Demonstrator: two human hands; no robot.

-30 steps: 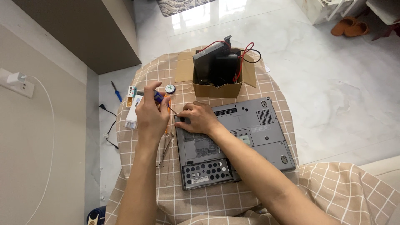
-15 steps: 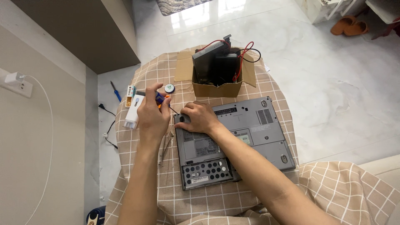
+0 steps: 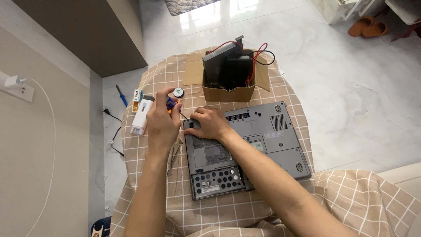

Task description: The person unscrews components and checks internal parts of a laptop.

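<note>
Gripping a slim screwdriver (image 3: 174, 106), the left hand (image 3: 160, 120) works while the right hand (image 3: 210, 123) presses flat on the grey plastic laptop (image 3: 258, 140)

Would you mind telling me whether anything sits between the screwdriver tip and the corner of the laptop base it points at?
Nothing visible does. The left hand holds the screwdriver angled at the laptop base corner, beside the right hand pressing there.

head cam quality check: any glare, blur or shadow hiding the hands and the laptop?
Head view: daylight glare washes out the glossy floor at the top, well away from the work; the left hand on the screwdriver and the right hand on the upturned laptop are evenly lit and sharp, with only soft shadows; slight wide-angle bending shows at the edges.
</note>
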